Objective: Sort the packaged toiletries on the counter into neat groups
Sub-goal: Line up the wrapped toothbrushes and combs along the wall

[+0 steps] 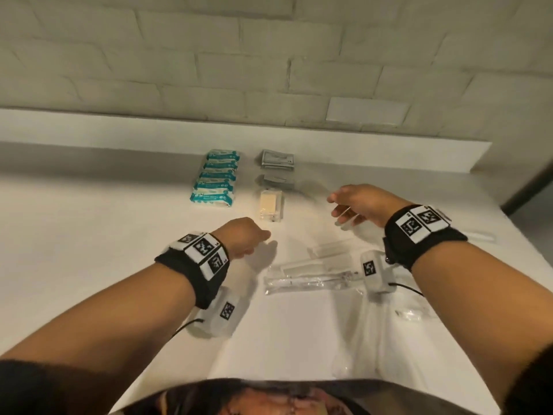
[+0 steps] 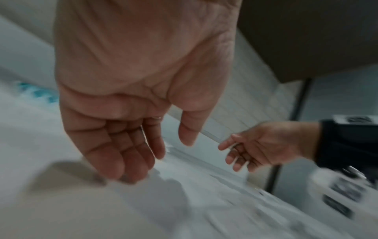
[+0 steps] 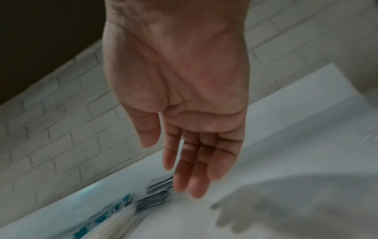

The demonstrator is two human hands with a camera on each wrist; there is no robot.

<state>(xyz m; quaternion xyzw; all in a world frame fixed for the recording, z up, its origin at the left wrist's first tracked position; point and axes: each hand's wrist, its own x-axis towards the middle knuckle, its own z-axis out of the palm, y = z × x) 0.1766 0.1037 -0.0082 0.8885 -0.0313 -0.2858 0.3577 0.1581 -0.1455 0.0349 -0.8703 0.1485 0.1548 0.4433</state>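
Left hand (image 1: pixel 244 236): empty, fingers loosely curled, above the counter (image 1: pixel 89 235). Right hand (image 1: pixel 359 205): empty, fingers relaxed and spread. Teal packets (image 1: pixel 216 178): row near the wall. Grey sachets (image 1: pixel 276 169): beside them. Soap bar (image 1: pixel 270 205): just below. Clear-wrapped toothbrushes (image 1: pixel 311 281): near the right wrist.

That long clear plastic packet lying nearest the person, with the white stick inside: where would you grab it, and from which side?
Probably at the middle of the long clear plastic packet, from above, pinching across its narrow width. It lies flat and lengthwise on the white counter, so a mid-length hold should keep it level. The right hand is closer.
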